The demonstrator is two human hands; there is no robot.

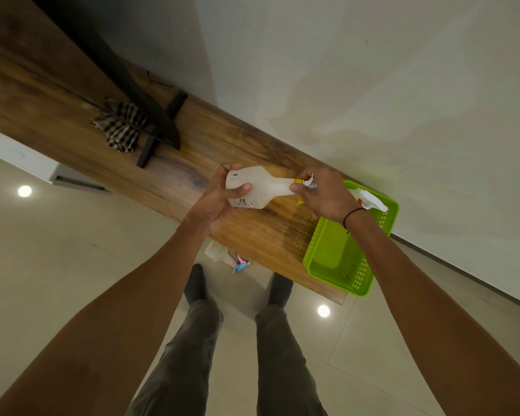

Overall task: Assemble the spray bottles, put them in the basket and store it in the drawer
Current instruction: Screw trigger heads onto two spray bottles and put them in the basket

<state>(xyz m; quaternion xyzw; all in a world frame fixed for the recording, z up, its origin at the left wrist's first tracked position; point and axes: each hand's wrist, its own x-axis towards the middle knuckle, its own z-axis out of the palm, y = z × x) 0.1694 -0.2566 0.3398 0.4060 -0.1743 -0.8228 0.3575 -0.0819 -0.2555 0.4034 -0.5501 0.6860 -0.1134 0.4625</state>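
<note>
While held level over the bench (102, 136), clear bottle (252, 187) gripped at its base by left hand (219, 202), fingers wrapped round the wide end. Right hand (321, 193) closed on the spray head (305, 183) at the bottle's neck, thumb and fingers pinching the yellow collar; judged mid-screwing, thread engagement hidden behind the fingers. Green basket (333, 280) sitting at the bench's right end, its near corner overhanging the bench edge slightly. One assembled sprayer (370, 201) resting against the basket's far rim, nozzle pointing right. Another bottle (222, 256) with a pink-and-blue trigger apparently lying on the floor below the bench edge, between bench and feet; hard to make out in full. Checked cloth (120, 130) and a dark stand (159, 127) further left along the bench, well apart from the work.

Risks from here: collar cross-threading if turned while tilted off the neck's axis, leaving a loose or leaking head. Bottle slipping, since held in the air above a hard tiled floor. Basket tipping or sliding off if loaded or nudged on its overhanging side. Floor bottle underfoot, a trip or kick hazard when stepping.

Room for moving: bare bench surface below the hands, wall close behind the bench limiting reach past it, open floor on the near side. Drawer not clearly identifiable.
</note>
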